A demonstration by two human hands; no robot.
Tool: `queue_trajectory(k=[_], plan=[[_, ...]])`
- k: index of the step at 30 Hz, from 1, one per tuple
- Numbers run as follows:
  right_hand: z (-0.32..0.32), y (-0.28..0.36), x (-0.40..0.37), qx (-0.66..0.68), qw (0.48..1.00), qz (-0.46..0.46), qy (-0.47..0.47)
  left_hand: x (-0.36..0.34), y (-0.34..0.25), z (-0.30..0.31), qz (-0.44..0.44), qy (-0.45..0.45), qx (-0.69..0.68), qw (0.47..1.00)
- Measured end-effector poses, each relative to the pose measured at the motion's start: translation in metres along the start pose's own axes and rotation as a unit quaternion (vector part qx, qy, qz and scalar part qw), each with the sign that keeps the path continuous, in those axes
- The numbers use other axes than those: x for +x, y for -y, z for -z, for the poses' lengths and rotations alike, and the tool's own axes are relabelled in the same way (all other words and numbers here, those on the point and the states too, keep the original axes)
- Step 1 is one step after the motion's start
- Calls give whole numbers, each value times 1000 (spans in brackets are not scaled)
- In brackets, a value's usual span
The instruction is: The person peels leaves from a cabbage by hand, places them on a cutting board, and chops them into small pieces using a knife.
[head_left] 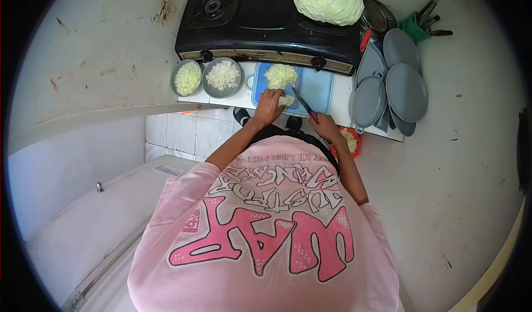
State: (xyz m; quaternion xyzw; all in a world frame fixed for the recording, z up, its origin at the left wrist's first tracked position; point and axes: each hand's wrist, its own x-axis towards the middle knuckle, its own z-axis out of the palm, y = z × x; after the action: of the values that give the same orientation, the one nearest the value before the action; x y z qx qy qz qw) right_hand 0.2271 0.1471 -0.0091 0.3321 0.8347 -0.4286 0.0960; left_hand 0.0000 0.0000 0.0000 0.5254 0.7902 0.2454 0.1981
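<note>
My left hand [268, 107] is closed on a pale green cabbage piece [287, 100] at the near left part of the blue cutting board [318, 88]. In my right hand [323, 127] is a knife [301, 99], its blade angled up and left over the board, beside the cabbage piece. Just beyond my left fingers lies a heap of shredded cabbage [281, 75] on the board. Left of the board stand a grey bowl of chopped white pieces [223, 75] and a smaller bowl of shredded cabbage [188, 79].
A black gas stove [260, 21] runs along the back, with a whole cabbage [328, 1] on its right side. Grey plates and pans [406, 93] stand to the right, near a green utensil basket [414, 28]. A red container [351, 141] with cabbage sits below my right wrist.
</note>
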Motion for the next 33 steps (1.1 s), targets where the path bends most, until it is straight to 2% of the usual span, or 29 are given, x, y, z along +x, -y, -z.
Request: queue_trajectory(k=[5,8,12,15,18,21,27,30,33], plan=[[3,-5,-4,18,1000,-13,-12,12,-2,-7,-2,-24,-122,992],[10,-2,-10,35,997,-57,-27,25,-16,-7,47,-14,-220,974],[11,-5,-25,96,987,-86,-94,48,-37,-11,30,12,-281,959],[18,-3,-40,134,978,-110,-116,62,-61,-14,47,102,-259,959],[16,-15,-52,152,972,-106,-144,69,-70,-34,-2,64,-247,967],[11,-29,-61,156,970,-107,-150,68,-67,-49,-97,-42,-74,992],[7,-32,-66,172,968,-112,-147,63,-61,-18,-71,-76,-74,992],[6,-31,-58,174,971,-106,-128,55,-41,-3,-33,-158,-36,986],[16,-11,-53,178,970,-123,-114,46,-14,7,23,-177,-13,984]])
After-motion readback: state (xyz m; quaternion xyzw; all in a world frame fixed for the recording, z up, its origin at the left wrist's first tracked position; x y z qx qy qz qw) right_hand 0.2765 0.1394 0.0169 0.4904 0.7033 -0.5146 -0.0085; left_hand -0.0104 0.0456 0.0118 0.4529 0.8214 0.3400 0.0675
